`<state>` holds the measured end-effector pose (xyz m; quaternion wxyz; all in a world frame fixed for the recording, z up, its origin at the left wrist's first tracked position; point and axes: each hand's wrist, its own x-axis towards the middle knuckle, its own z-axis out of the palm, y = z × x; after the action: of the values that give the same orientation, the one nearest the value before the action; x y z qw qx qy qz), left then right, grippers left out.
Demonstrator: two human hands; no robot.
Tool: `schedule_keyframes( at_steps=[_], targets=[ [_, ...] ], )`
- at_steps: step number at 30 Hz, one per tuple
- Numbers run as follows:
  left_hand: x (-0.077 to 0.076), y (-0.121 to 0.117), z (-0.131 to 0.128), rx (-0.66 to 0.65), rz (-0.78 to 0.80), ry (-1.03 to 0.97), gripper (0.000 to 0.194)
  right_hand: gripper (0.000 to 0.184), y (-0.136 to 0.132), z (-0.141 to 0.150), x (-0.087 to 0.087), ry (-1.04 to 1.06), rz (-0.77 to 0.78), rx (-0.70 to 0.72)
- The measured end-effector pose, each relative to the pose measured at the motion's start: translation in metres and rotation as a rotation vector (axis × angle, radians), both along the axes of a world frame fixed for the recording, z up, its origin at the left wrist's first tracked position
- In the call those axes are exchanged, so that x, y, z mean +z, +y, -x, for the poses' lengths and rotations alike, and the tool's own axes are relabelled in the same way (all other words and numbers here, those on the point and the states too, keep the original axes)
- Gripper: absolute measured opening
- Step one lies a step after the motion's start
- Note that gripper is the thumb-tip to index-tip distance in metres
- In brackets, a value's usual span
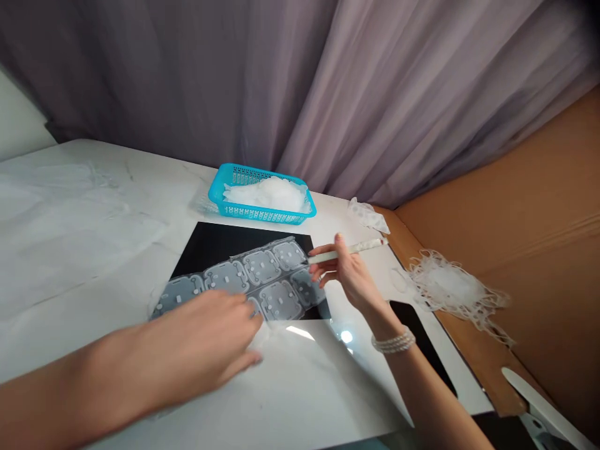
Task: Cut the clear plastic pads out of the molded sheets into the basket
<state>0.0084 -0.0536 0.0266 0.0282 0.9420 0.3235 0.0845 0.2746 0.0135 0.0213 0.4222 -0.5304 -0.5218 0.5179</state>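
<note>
A translucent silicone sheet (255, 275) of several square cells with small white nubs lies on a black mat (220, 244). My left hand (210, 344) lies flat on the sheet's near edge, fingers spread and pressing it down. My right hand (344, 272) hovers at the sheet's right end and pinches a thin white stick-like tool (356, 249) between thumb and fingers, its tip at the sheet's edge. A pearl bracelet (394, 342) circles my right wrist.
A blue plastic basket (262, 214) of white translucent pieces stands behind the mat. A heap of white trimmings (450, 287) lies on brown cardboard at right. A small clear bag (368, 215) sits near the basket. Grey curtain hangs behind the white table (84, 206).
</note>
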Motion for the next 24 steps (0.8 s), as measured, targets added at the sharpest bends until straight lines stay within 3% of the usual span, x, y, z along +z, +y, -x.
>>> schedule_keyframes(
  at_steps=[3,7,11,24],
  targets=[
    [-0.009,0.054,-0.023,0.016,0.016,0.133,0.032,0.044,0.015,0.027,-0.021,-0.092,-0.092,-0.032],
    [-0.046,0.092,-0.023,0.018,-0.114,0.069,0.045,0.034,0.023,0.043,-0.043,-0.221,-0.234,0.014],
    [-0.069,0.088,-0.015,-0.002,-0.14,0.031,0.044,0.032,0.019,0.045,-0.044,-0.405,-0.294,0.064],
    [-0.065,0.089,-0.014,-0.01,-0.097,0.019,0.043,0.025,0.025,0.055,-0.044,-0.684,-0.426,0.108]
  ],
)
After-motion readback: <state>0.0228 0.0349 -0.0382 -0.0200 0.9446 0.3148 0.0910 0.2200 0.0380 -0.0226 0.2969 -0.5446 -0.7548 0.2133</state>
